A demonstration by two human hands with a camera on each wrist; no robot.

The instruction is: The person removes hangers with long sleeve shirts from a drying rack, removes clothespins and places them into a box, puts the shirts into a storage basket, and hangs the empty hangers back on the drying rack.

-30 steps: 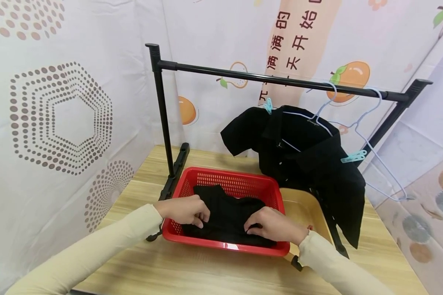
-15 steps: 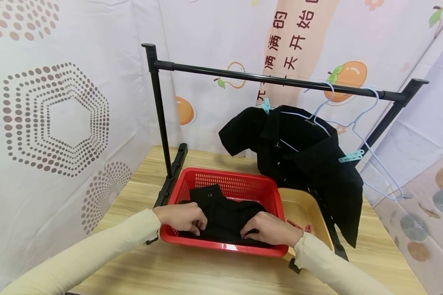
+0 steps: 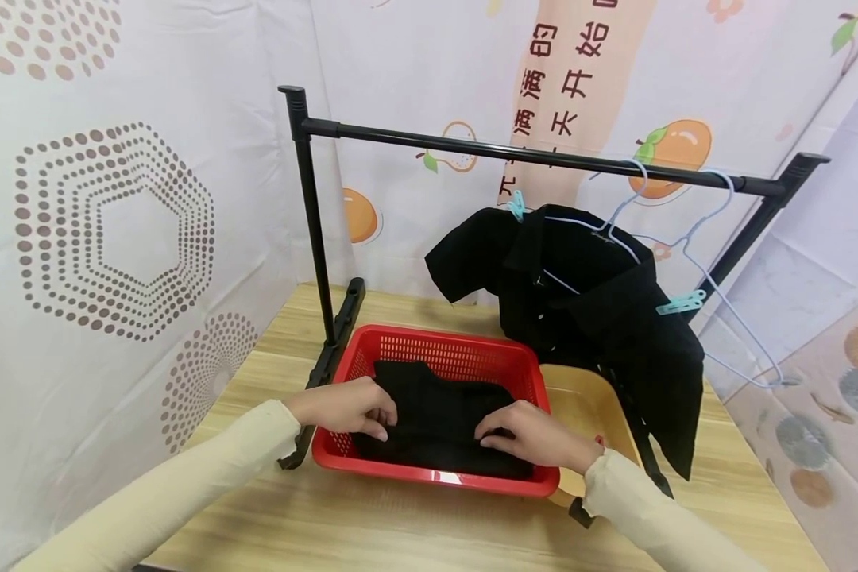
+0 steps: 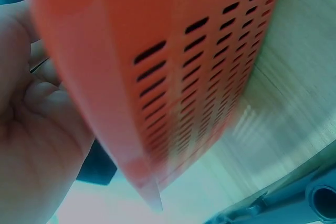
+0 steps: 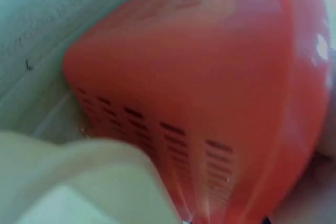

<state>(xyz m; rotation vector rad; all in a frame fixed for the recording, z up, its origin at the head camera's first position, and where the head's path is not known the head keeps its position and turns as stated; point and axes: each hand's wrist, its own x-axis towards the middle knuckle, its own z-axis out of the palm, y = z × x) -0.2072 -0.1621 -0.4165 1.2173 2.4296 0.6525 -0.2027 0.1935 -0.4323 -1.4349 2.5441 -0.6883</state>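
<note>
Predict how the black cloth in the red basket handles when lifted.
Probably floppy: the black cloth lies slumped with soft, uneven edges. Unlikely to roll, being spread out low. It may brush the red basket, whose sides surround it.

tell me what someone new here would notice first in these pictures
Probably the red basket, bright against the wooden table, with the left hand and right hand at the black cloth inside it. Next might come the black shirt behind and to the right, hanging below the black bar with light blue pegs at its shoulders.
</note>
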